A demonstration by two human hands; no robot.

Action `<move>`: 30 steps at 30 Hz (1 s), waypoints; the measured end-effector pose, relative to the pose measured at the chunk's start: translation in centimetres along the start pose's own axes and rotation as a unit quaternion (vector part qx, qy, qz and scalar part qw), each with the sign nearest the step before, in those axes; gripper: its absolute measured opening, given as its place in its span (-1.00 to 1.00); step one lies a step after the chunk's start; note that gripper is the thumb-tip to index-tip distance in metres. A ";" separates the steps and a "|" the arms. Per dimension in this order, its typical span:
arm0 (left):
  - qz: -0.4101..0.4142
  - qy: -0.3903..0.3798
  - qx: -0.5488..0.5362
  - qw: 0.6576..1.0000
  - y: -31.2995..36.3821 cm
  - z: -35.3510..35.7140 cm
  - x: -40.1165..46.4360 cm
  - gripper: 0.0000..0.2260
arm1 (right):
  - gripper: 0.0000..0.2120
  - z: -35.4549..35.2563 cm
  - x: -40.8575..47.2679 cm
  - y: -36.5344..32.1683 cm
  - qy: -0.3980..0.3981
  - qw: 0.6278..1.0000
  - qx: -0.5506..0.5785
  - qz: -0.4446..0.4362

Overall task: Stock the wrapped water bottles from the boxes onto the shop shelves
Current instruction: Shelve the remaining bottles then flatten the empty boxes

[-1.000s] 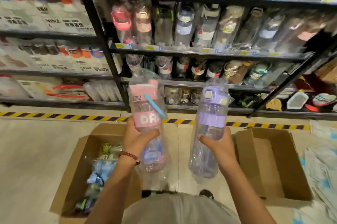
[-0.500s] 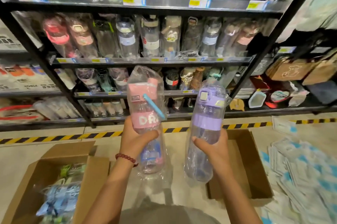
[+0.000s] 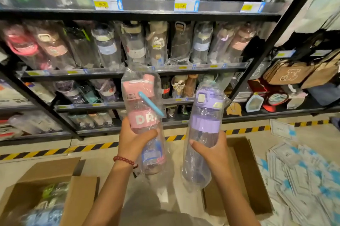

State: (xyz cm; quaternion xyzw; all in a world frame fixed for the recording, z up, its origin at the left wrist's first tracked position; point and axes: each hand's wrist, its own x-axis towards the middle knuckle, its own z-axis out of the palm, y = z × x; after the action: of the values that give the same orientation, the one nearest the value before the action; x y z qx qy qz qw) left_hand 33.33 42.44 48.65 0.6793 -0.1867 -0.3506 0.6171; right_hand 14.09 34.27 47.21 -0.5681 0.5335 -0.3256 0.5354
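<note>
Left hand wrapped round the middle of the pink bottle, thumb across the front, just under the pink band. Right hand curled round the purple bottle below its purple band. Both bottles upright in loose clear wrap, held side by side above the floor, near the shelves but not yet on any.

Likely trouble: slick wrap sliding under the fingers, letting a bottle drop through its sleeve. Loose plastic at the top of each wrap apt to catch on a shelf lip or price strip on the way in. Middle shelf packed tight from left to right, so pushing a bottle in there risks toppling neighbours like dominoes. With both hands full, nothing free to steady a wobbling row or clear a gap.

Room to move: open floor between the left box and the right box, both with flaps up near the feet and easy to trip on. Scattered flat packets on the floor to the right narrowing that side. Black upright post slanting at the right edge of the bay. Lower shelves possibly gapped, though blurred and dark, hard to say.
</note>
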 end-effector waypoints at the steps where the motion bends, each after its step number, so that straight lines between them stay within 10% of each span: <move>1: 0.010 -0.008 0.000 1.000 0.6 0.2 1.4 -0.44 | -0.41 0.6 1.1 -0.8 0.000 1.000 -0.004 -0.007; 19: 0.212 -0.056 -0.020 0.975 18.9 -1.5 28.1 -0.19 | -0.42 15.1 22.8 -19.4 -0.007 0.985 0.079 -0.153; 30: 0.233 -0.095 -0.082 0.964 26.7 -0.4 34.9 -0.53 | -0.49 15.9 30.8 -29.2 -0.072 0.974 0.111 -0.181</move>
State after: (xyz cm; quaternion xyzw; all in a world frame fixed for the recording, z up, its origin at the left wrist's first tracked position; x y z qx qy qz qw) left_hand 62.26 14.31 65.94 0.5277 -0.3679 -0.2739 0.7150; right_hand 43.31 4.86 65.48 -0.6143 0.3420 -0.4328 0.5643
